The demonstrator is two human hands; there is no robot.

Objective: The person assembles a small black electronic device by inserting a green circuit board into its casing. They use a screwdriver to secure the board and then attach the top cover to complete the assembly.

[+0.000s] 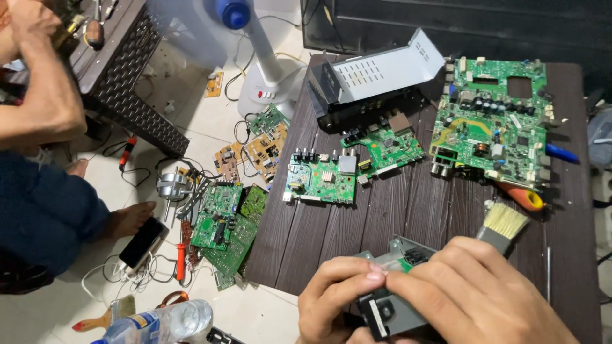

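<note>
Both hands, left hand (335, 290) and right hand (472, 296), clamp a small grey metal-cased module (389, 306) at the near edge of the dark desk (382, 210), paintbrush (503, 224) just beside; keep grip firm, module level, thumbs off connectors.

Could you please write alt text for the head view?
Two hands, left hand and right hand, hold a small grey metal module over a dark table with green circuit boards and a brush; another person sits left.
</note>
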